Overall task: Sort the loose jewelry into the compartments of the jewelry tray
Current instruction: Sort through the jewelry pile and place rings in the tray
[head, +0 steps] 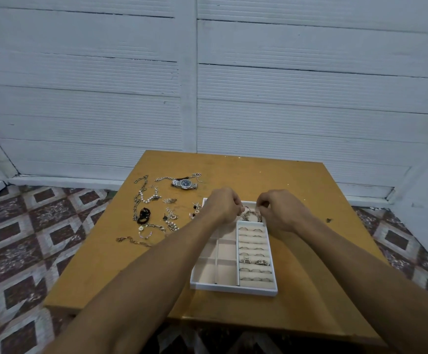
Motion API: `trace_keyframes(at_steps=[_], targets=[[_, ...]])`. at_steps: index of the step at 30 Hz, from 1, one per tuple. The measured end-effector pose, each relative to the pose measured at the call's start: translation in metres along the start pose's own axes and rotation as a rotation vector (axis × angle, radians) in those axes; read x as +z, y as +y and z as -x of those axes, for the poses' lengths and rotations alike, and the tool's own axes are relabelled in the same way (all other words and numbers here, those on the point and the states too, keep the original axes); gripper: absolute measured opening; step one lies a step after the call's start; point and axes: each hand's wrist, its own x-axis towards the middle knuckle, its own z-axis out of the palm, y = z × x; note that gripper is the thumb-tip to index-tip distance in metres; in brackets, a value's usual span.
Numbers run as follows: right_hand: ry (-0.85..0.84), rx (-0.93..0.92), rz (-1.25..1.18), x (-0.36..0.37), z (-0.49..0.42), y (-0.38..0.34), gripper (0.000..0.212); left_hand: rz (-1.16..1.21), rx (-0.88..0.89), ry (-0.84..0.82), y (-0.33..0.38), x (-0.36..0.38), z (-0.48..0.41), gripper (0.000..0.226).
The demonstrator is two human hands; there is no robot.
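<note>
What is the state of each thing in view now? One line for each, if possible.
Tray: open, flat on the table.
Left hand: fingers curled, pinching the bangles.
Right hand: fingers curled, pinching the same bangles.
Bangles: bunched over the tray's far right compartment.
Rings: seated in the tray's padded rows.
Watch: loose on the table, unsorted.
Pearl bracelet: loose on the table, unsorted.
</note>
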Motion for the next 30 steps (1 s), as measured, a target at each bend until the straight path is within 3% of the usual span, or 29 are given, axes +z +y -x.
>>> trace_keyframes(at_steps=[16,23,30], targets=[[-0.001,0.082,-0.028,-0.008,0.014,0.013,0.022,-0.186,0.085,0.053,0.015,0.025,0.001,0.006],[-0.003,0.083,-0.026,-0.008,0.019,0.010,0.022,-0.272,0.095,0.112,0.015,0.027,0.006,0.018],[0.006,0.094,-0.056,-0.013,0.021,-0.001,0.027,-0.229,0.157,0.130,0.013,0.013,0.019,0.020]])
